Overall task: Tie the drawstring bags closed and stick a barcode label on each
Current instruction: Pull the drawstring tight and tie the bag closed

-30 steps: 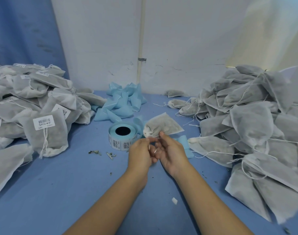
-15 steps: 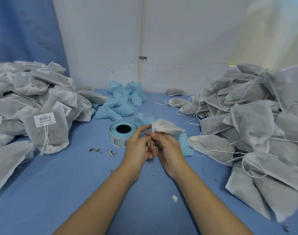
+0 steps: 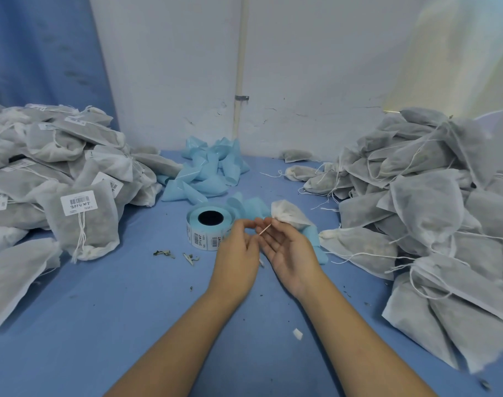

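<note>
Tying seems under way: the left hand (image 3: pixel 239 247) pinches the drawstring (image 3: pixel 265 230) of the drawstring bag (image 3: pixel 290 214), the right hand's (image 3: pixel 292 249) grip is unclear, and the knot likely needs cinching next.

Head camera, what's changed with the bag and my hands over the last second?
The bag went from lying flat to bunched and raised. The hands parted: left hand pinches the drawstring taut, right hand opened palm-up. Label roll and piles unchanged.
</note>
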Tool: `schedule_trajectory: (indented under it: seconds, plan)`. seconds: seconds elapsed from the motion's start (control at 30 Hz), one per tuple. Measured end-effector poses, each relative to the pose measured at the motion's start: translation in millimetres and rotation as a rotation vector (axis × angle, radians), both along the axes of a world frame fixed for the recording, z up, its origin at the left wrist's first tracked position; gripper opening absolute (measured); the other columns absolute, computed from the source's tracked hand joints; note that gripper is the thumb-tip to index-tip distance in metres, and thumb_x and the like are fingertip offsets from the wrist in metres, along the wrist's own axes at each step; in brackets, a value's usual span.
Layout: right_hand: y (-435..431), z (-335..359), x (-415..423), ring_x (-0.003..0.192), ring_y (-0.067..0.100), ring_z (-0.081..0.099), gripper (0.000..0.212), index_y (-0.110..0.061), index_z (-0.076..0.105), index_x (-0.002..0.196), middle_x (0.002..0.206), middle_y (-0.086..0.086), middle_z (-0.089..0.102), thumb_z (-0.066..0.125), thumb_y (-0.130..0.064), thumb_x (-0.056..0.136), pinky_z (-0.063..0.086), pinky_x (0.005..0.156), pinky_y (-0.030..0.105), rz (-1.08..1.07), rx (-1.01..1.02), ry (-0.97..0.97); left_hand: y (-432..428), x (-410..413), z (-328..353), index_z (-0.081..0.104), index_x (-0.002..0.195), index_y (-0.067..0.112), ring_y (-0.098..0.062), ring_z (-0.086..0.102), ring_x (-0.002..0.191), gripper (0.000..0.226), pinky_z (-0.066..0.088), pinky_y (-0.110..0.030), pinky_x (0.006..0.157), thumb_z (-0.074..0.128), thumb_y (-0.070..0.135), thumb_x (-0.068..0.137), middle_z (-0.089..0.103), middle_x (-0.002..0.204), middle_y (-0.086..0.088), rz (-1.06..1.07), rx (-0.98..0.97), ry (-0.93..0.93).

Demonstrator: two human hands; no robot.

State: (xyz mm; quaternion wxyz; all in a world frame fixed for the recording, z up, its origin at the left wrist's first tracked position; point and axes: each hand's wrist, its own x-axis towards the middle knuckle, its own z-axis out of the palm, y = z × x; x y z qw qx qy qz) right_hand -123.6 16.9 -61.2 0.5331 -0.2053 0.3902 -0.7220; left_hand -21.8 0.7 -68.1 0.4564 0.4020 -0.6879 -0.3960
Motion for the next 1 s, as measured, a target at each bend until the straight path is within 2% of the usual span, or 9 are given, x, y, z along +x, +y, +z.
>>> schedule_trajectory:
  seconds: [0.1,0.2,0.27,0.4,0.53,0.67,0.77,0.87,1.0]
  plan:
    - [-0.6,2.2,0.6,0.084,0.022,0.061,0.010,-0.007,0.061,0.093,0.088,0.008,0.063,0.051,-0.010,0.096,0.050,0.084,0.031,-0.008,0.021,0.129,-2.2,7.0,-1.7,0.058,0.092,0.015,0.002,0.055,0.066,0.009,0.039,-0.011,0.059,0.050,0.016,0.097,0.055,0.069,0.009,0.090,-0.146,-0.108]
    - [3.1,0.7,2.0,0.075,0.020,0.057,0.020,-0.014,0.061,0.083,0.079,0.003,0.062,0.050,-0.019,0.099,0.047,0.070,0.026,-0.136,0.110,0.762,-5.8,11.9,-2.5,0.059,0.095,0.014,-0.016,0.054,0.079,0.019,0.042,-0.029,0.065,0.045,0.026,0.099,0.052,0.094,0.003,0.183,-0.303,-0.419]
    - [5.8,-0.2,3.0,0.075,0.020,0.056,0.019,-0.017,0.057,0.083,0.078,0.000,0.061,0.048,-0.022,0.099,0.044,0.071,0.030,-0.218,0.131,1.019,-5.4,14.5,0.6,0.058,0.099,0.014,-0.018,0.053,0.080,0.023,0.042,-0.032,0.063,0.041,0.030,0.100,0.047,0.101,0.002,0.213,-0.339,-0.547]
    - [7.8,0.2,1.7,0.085,0.027,0.049,0.018,-0.020,0.041,0.083,0.086,0.003,0.054,0.036,-0.024,0.100,0.038,0.069,0.040,-0.413,0.235,1.538,-2.7,12.7,4.8,0.054,0.102,0.016,-0.014,0.052,0.084,0.029,0.031,-0.025,0.058,0.032,0.034,0.102,0.044,0.106,0.004,0.228,-0.438,-0.690]
    - [11.5,3.1,0.0,0.094,0.030,0.048,0.021,-0.013,0.055,0.103,0.103,0.007,0.056,0.036,-0.022,0.099,0.034,0.074,0.040,-0.475,0.293,1.956,3.5,10.4,6.4,0.059,0.100,0.012,-0.015,0.056,0.085,0.020,0.028,-0.024,0.053,0.042,0.023,0.100,0.052,0.123,0.002,0.212,-0.554,-0.633]
    - [15.6,4.4,4.1,0.090,0.032,0.055,0.010,-0.011,0.061,0.091,0.098,0.006,0.063,0.052,-0.015,0.092,0.037,0.068,0.040,-0.533,0.173,2.057,-1.4,5.6,1.1,0.052,0.131,0.016,-0.012,0.052,0.113,0.034,0.043,-0.023,0.075,0.044,0.010,0.099,0.032,0.151,0.015,0.009,-0.571,-0.511]
    - [18.2,3.4,7.2,0.088,0.030,0.062,0.012,-0.010,0.066,0.090,0.097,0.004,0.069,0.060,-0.007,0.079,0.046,0.067,0.039,-0.603,0.071,2.013,-3.4,4.0,-1.8,0.035,0.145,0.013,-0.009,0.036,0.133,0.045,0.023,-0.007,0.100,0.040,0.012,0.100,0.031,0.149,0.011,-0.114,-0.480,-0.376]
    - [18.9,3.2,9.2,0.096,0.030,0.063,0.021,-0.009,0.068,0.097,0.107,0.003,0.070,0.064,-0.006,0.077,0.048,0.072,0.039,-0.601,0.021,1.970,-3.0,3.5,-2.6,0.045,0.137,0.007,-0.007,0.036,0.132,0.037,0.017,0.002,0.099,0.040,0.010,0.100,0.040,0.145,0.000,-0.104,-0.381,-0.201]
    - [16.7,0.4,10.7,0.103,0.028,0.060,0.030,-0.011,0.067,0.112,0.121,0.000,0.066,0.060,-0.007,0.082,0.048,0.080,0.040,-0.566,-0.023,1.885,-3.6,2.8,-0.7,0.058,0.099,0.009,0.004,0.049,0.103,0.013,0.030,0.001,0.087,0.047,0.002,0.096,0.050,0.119,0.011,-0.058,-0.297,-0.014]
